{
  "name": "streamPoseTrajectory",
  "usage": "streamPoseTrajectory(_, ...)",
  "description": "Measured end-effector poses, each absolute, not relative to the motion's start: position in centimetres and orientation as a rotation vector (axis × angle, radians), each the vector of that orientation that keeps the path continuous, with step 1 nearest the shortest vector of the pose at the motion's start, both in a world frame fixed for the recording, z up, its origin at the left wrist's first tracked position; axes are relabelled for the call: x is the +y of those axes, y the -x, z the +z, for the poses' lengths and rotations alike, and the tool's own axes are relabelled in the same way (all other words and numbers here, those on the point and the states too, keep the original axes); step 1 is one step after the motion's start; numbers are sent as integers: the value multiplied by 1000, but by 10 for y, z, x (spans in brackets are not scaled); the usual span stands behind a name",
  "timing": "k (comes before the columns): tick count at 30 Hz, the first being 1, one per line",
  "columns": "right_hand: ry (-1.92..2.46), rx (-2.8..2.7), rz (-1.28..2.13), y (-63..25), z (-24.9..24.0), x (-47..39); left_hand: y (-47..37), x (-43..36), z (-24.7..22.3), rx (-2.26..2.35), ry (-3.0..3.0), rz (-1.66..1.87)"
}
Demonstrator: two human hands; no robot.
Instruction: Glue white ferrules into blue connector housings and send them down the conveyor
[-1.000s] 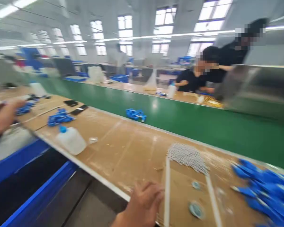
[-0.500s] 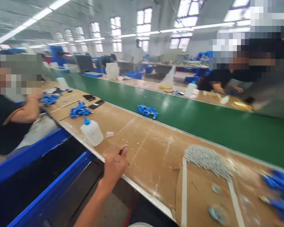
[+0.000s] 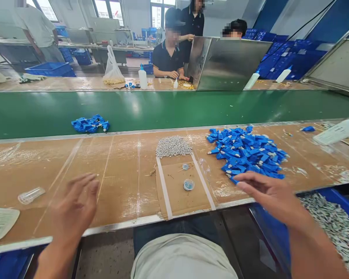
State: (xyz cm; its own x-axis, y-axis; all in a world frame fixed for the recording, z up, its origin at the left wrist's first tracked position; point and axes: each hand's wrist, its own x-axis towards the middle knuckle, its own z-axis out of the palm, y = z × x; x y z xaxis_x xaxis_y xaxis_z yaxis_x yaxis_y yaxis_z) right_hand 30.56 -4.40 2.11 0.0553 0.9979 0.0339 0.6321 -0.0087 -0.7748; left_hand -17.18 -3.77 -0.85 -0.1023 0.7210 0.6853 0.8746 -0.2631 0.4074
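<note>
My left hand [image 3: 77, 203] hovers over the left part of the brown table, its fingers curved and apart from the thumb, with nothing visible in it. On the right, my right hand [image 3: 264, 192] has thumb and fingers spread at the near edge of a large pile of blue plastic parts [image 3: 247, 151]; no held part shows. Between my hands lies a cardboard sheet [image 3: 177, 197] with white tape strips. Small grey pieces [image 3: 173, 146] are heaped at its far end. Two small round dishes, one a blue-tinted cup [image 3: 189, 185], sit on the cardboard.
Beyond the table runs a green belt [image 3: 163, 108] carrying a small blue cluster [image 3: 90, 124]. A clear cup [image 3: 31, 195] lies at left, a white bottle [image 3: 339, 131] at right. Below right is a bin of small parts [image 3: 334, 224]. People stand or sit across the belt.
The view has swung right and down, so the blue pile, the parts bin and my right hand now show. My left hand has opened from a closed pose.
</note>
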Motion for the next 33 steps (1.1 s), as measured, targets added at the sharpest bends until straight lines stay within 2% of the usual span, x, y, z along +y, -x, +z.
streamPoseTrajectory(4,1557,-1703,995,-260,-34,-31,133,-42,-20,-1635,2253,-1218)
streamPoseTrajectory(9,1543,-1844,853,-216,-71,-20,95,-59,-42,-1619,2458,-1263)
streamPoseTrajectory(15,1518,-1954,657,-210,-75,-12,93,-79,-48,-1656,2505,-1196)
streamPoseTrajectory(33,1534,-1898,626,-203,-75,-12,62,-74,-53,-1657,2698,-1270)
